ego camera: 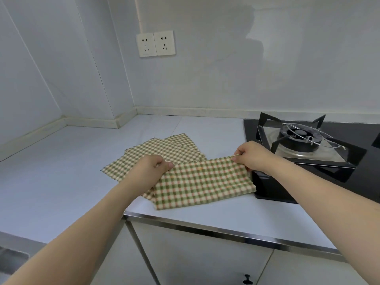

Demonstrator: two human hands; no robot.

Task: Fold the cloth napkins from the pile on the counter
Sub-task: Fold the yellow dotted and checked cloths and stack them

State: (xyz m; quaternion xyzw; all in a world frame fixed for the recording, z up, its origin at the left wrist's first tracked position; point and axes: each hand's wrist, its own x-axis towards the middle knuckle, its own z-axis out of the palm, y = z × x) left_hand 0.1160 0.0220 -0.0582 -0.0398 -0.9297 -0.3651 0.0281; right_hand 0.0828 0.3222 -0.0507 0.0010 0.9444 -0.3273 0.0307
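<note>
Head view, kitchen corner. White worktop [61, 171] with a metal front edge; white cabinet doors below it.

Top napkin [203, 182]: green, cream and orange check, held by both hands near the front edge of the worktop, just left of the hob. Its far edge is lifted; its near edge and right corner lie lower, the right corner overlapping the near left corner of the black glass hob [329, 171].

Left hand [153, 171]: fingers curled, thumb on top, pinching the far left corner of the top napkin.

Right hand [254, 156]: fingers curled, pinching the far right corner of the same napkin between thumb and fingertips. The hand sits above the left margin of the hob.

Pile [164, 151]: more napkins of the same check, lying flat and fanned out on the worktop, just behind and left of the held one. Corners are staggered; the count cannot be told. The held napkin and the left hand cover the near part of the pile.

Gas burner [300, 136] with black pan supports on a steel plate, far right. Double wall socket [155, 43] on the far wall, above the pile. A dark cabinet knob [247, 279] shows at the bottom edge.
</note>
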